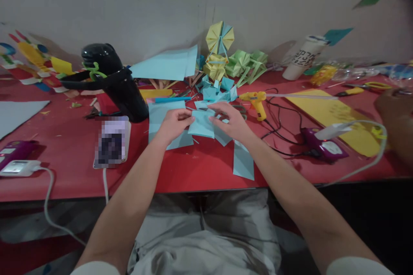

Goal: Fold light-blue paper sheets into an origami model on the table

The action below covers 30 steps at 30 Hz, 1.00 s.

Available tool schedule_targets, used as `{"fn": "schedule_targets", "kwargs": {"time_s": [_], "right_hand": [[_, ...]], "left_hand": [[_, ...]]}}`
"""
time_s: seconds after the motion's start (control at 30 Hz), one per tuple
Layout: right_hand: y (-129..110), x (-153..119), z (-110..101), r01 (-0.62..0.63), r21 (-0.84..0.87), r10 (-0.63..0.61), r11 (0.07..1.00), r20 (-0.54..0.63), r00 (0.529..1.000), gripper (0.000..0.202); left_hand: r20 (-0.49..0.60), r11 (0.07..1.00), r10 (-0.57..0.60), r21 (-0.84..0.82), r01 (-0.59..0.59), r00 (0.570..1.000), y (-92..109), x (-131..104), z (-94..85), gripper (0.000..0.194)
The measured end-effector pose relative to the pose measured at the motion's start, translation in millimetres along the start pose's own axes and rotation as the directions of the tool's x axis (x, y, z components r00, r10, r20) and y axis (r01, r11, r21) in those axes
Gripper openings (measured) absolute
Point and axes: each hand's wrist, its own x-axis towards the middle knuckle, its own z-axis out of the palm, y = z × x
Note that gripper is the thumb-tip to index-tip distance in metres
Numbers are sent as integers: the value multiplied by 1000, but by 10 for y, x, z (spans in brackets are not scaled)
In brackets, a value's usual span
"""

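Note:
Between my two hands is a small light-blue square of paper [201,125], held a little above the red table. My left hand [176,123] pinches its left edge between thumb and fingers. On the other side, my right hand [229,121] has its thumb and fingertips at the right edge, the other fingers curved over. Larger light-blue sheets [156,121] lie beneath and to the left. A separate blue strip of paper [243,162] rests below my right wrist. Folded blue paper pieces [217,91] are heaped just beyond my hands.
A yellow glue gun [257,102] with a black cord stands right of my hands. Purple power sockets [325,145], a yellow sheet [335,120] and a white cup [303,58] are farther right. To the left are a black tumbler [124,94] and a phone [112,142]. Another person's arm [395,124] enters at right.

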Motion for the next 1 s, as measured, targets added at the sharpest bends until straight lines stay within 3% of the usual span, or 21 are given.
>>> {"fn": "schedule_targets", "kwargs": {"time_s": [0.2, 0.37, 0.47, 0.53, 0.67, 0.8, 0.9, 1.0], "right_hand": [[-54, -36, 42, 160, -154, -128, 975, 197, 972, 69], [-59, -56, 50, 163, -172, -105, 972, 304, 947, 60], [-38, -38, 50, 148, -159, -102, 976, 268, 958, 32], [-21, -19, 55, 137, -127, -105, 982, 230, 967, 23], [-1, 3, 71, 80, -103, -68, 991, 114, 991, 23], [9, -3, 83, -16, -69, 16, 998, 1, 1000, 18], [24, -7, 84, -57, 35, 59, 998, -46, 997, 24], [25, -7, 79, -91, 73, 92, 993, -8, 996, 30]], "left_hand": [[-44, 997, -59, -50, 57, 997, 5, 1, 40, 18], [-78, 999, -30, 8, 31, 996, -32, 26, 22, 18], [-35, 1000, -13, -9, 13, 999, -47, 28, 27, 15], [27, 998, -25, -59, 26, 999, -41, 20, 40, 12], [142, 990, -51, -121, 68, 989, 3, -3, 60, 11], [173, 984, -39, -162, 67, 984, 35, -16, 65, 18], [146, 991, 27, -132, -8, 989, 13, -16, 75, 28], [105, 991, 127, -41, -123, 986, -27, -11, 92, 32]]}}
